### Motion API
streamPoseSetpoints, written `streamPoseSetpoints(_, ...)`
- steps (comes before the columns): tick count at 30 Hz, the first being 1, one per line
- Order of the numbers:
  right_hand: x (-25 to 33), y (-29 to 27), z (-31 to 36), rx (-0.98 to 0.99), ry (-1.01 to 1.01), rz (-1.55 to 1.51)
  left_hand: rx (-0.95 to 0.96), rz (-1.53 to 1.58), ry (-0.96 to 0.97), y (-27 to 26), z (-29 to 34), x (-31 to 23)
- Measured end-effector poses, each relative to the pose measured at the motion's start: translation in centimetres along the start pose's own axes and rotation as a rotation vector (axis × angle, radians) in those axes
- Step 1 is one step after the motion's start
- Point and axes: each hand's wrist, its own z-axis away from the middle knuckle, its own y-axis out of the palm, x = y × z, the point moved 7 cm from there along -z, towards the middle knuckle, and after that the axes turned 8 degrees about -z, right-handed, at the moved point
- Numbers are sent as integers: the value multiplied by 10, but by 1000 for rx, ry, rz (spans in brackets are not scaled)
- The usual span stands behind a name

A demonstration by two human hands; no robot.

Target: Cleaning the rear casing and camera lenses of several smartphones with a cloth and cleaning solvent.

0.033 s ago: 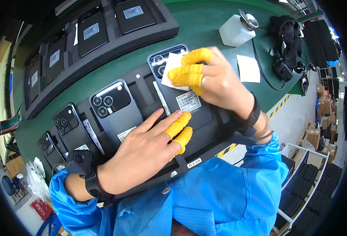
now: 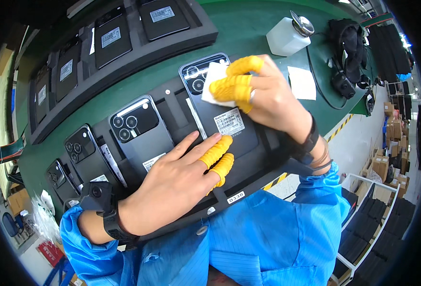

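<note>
A dark grey smartphone (image 2: 241,143) lies back up at the right end of a black foam tray (image 2: 167,92), with a printed label below its camera area. My right hand (image 2: 270,97), yellow finger cots on several fingers, presses a folded white wipe (image 2: 216,76) onto the phone beside the lenses. The wipe covers part of the camera area. My left hand (image 2: 177,181) lies with fingers stretched out, two in yellow cots, its fingertips at the phone's left side under the label. To its left, a second smartphone (image 2: 141,128) sits in its own slot, partly covered by that hand.
More phones (image 2: 84,152) fill the tray's left slots. Behind it stands another foam tray (image 2: 172,45) with several labelled phones. At the back right of the green table (image 2: 241,28) are a white pump bottle (image 2: 287,38), a white sheet (image 2: 301,83) and a black cabled device (image 2: 342,85).
My right hand and the wipe have slid slightly to the right across the phone, showing more of the lenses. My left hand stays in place.
</note>
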Motion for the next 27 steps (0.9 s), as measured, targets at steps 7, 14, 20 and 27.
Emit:
streamPoseSetpoints(7, -37, -33, 25, -86, 239, 31, 24, 4, 14, 0, 0, 1)
streamPoseSetpoints(14, -55, -27, -3, -296, 245, -71, 41, -37, 21, -1, 0, -1)
streamPoseSetpoints(20, -36, -16, 8, -178, 240, -25, 21, -19, 11, -1, 1, -2)
streamPoseSetpoints(27, -12, -21, 22, -116, 289, -70, 1, -23, 13, -2, 1, 0)
